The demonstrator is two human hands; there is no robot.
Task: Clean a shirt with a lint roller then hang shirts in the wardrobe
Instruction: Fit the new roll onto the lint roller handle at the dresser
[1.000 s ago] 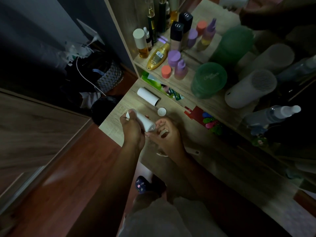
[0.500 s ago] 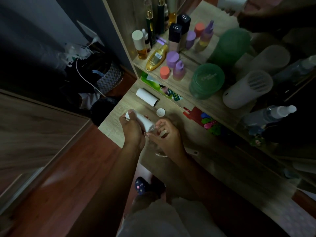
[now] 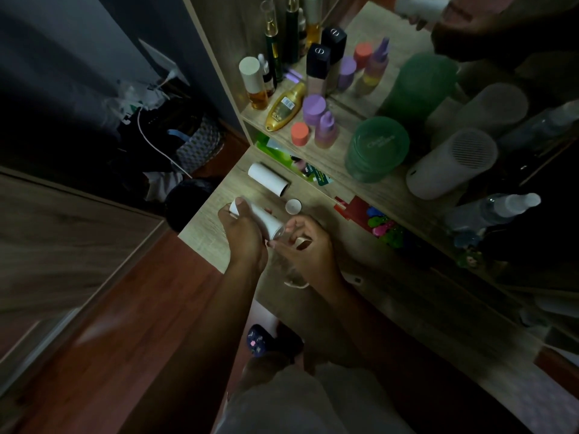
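A wooden wardrobe panel (image 3: pixel 62 245) fills the far left above a red-brown floor (image 3: pixel 156 324); behind it dark bags are heaped against the wall, with a white cable (image 3: pixel 156 145) trailing over them and a patterned basket (image 3: pixel 200 144) beside them. The wooden desk (image 3: pixel 391 308) begins right of the heap; 1 spare white roll (image 3: pixel 268 178) lies on it near the back edge.

Just in front of that, held above the desk, is the lint roll (image 3: pixel 264 219). The left hand (image 3: pixel 242 238) grips it, fingers wrapped round its body and the thumb tip pressed on its far end. The right hand (image 3: pixel 308 247) has its fingers curled, their tips at the roll's near end; a pale piece shows among them, and whether they pinch it or the roll I cannot tell. A small white cap (image 3: pixel 293 206) sits on the desk just beyond the right hand.

On the shelf above, a gold bottle (image 3: pixel 285 106) lies on its side among purple-capped and orange-capped bottles; further right stand a green lidded jar (image 3: pixel 377 148), a white cylinder with a grille (image 3: pixel 451 162) and a clear spray bottle (image 3: pixel 495 208); a red packet (image 3: pixel 352 208) rests below the shelf.
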